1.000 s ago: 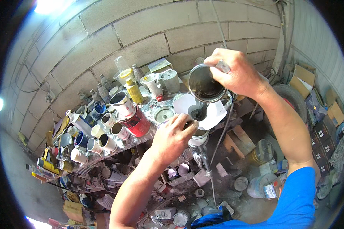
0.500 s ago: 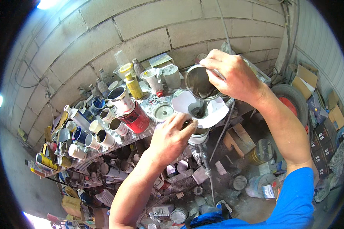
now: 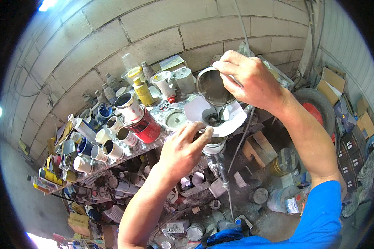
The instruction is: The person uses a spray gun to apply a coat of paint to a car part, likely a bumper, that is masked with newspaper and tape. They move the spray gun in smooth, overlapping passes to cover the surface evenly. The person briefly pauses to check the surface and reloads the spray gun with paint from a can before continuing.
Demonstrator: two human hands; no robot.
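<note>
My right hand [image 3: 253,81] is closed on the rim of a round mixing cup [image 3: 214,85], which is tilted and coated inside with dark grey liquid. A dark stream of paint [image 3: 222,111] runs from its lower lip. It falls into a white paper funnel [image 3: 236,121], where a dark pool shows in the middle. My left hand [image 3: 183,147] pinches the near left edge of that funnel. Directly below stands a pale cup [image 3: 215,148] on top of a metal spray gun [image 3: 217,166]; the funnel hides the cup's opening.
A cluttered bench holds a red can [image 3: 146,128] with a stained cup on it, a lid [image 3: 175,119], a yellow bottle [image 3: 142,92] and several paint cups. A hose [image 3: 232,203] hangs below the gun. Boxes [image 3: 259,149] and a tyre [image 3: 320,110] stand to the right.
The cup in my right hand has shifted slightly left and is still tilted. The dark stream has become thinner, exposing more of the pool in the funnel. My left hand keeps its pinch.
</note>
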